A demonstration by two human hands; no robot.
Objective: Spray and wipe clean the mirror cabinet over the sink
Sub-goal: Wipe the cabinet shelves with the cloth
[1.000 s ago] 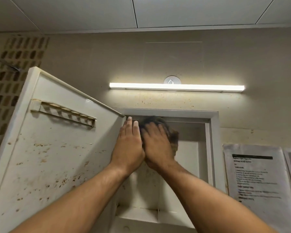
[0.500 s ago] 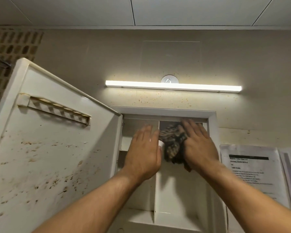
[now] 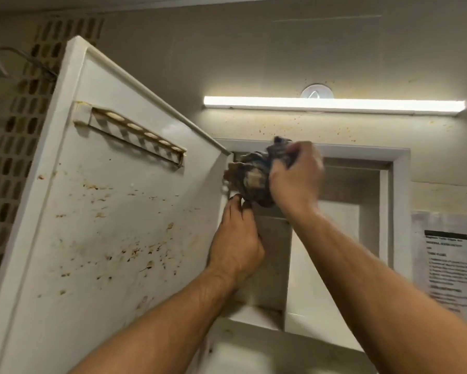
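The white cabinet (image 3: 401,168) stands open, its stained door (image 3: 113,211) swung out to the left with a slotted rack (image 3: 135,136) on the inside. My right hand (image 3: 294,179) grips a dark bunched cloth (image 3: 254,176) at the cabinet's upper left corner, near the hinge edge. My left hand (image 3: 235,238) sits just below the cloth with its fingers against the door's hinge edge and the cabinet frame; I cannot see how the fingers lie. The mirror face is hidden behind the door. No spray bottle is in view.
A lit tube lamp (image 3: 332,105) runs along the speckled wall above the cabinet. A printed sheet (image 3: 451,265) hangs on the wall at the right. An inner divider (image 3: 287,265) and shelf (image 3: 256,317) split the cabinet. A perforated wall (image 3: 16,163) lies at far left.
My right hand has carried the cloth from the cabinet's upper right back to the upper left corner. My left hand has shifted left and down to the door's hinge edge.
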